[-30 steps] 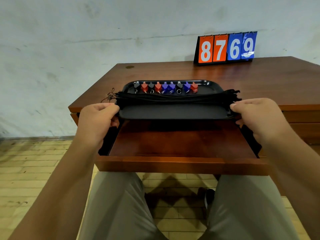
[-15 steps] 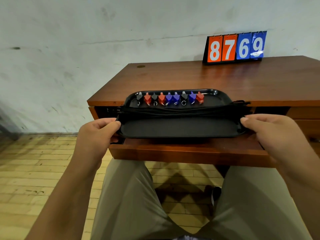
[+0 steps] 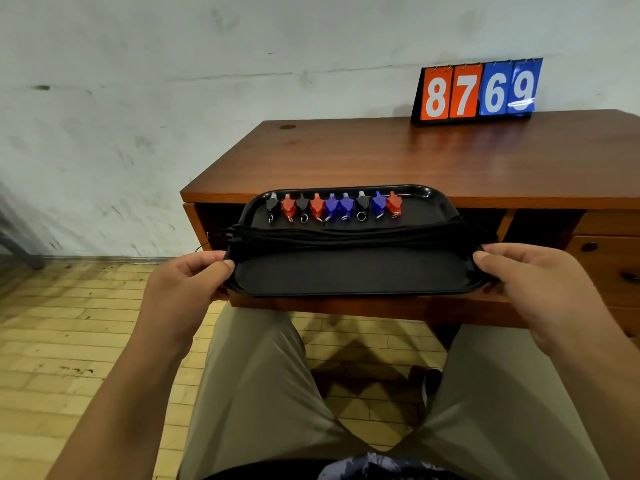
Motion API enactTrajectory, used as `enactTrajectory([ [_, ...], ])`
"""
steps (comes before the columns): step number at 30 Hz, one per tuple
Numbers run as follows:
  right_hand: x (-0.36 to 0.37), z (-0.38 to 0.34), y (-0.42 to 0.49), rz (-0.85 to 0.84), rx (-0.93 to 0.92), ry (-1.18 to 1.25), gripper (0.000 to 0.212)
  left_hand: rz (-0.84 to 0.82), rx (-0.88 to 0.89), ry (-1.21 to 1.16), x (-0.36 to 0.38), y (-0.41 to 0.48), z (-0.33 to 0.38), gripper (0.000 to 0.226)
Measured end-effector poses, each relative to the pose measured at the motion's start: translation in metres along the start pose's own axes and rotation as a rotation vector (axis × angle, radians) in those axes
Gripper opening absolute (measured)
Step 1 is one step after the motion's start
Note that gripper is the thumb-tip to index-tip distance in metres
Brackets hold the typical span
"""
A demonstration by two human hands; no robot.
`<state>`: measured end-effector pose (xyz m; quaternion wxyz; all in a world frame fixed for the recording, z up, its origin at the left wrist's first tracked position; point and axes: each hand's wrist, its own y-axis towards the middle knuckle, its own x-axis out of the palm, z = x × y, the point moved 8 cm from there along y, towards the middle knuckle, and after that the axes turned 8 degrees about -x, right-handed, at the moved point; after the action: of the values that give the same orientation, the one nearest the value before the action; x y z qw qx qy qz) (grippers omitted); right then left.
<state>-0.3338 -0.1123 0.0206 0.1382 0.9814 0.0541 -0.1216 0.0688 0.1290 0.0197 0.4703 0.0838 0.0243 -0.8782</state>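
From the head view, the left hand [image 3: 187,289] and right hand [image 3: 530,289] grip the short ends of the black tray [image 3: 346,271], thumbs on the rim and fingers hidden beneath. The tray is above the pull-out shelf [image 3: 381,306], hiding most of it. A bundle of black cords [image 3: 346,235] crosses below the whistles [image 3: 332,204], and bare desk [image 3: 415,161] lies beyond the far rim.

Office-like room: wooden desk [image 3: 381,157], drawers [image 3: 609,251].
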Motion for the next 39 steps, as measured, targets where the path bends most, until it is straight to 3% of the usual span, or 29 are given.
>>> enactTrajectory([
  [20, 0.012, 0.011, -0.021, -0.024, -0.001, -0.02, 0.025, -0.023, -0.075, -0.102, -0.017, 0.01, -0.042, 0.021],
  [39, 0.019, 0.024, -0.025, -0.068, 0.012, -0.158, 0.033, -0.054, -0.154, 0.022, 0.002, 0.021, -0.053, 0.024],
])
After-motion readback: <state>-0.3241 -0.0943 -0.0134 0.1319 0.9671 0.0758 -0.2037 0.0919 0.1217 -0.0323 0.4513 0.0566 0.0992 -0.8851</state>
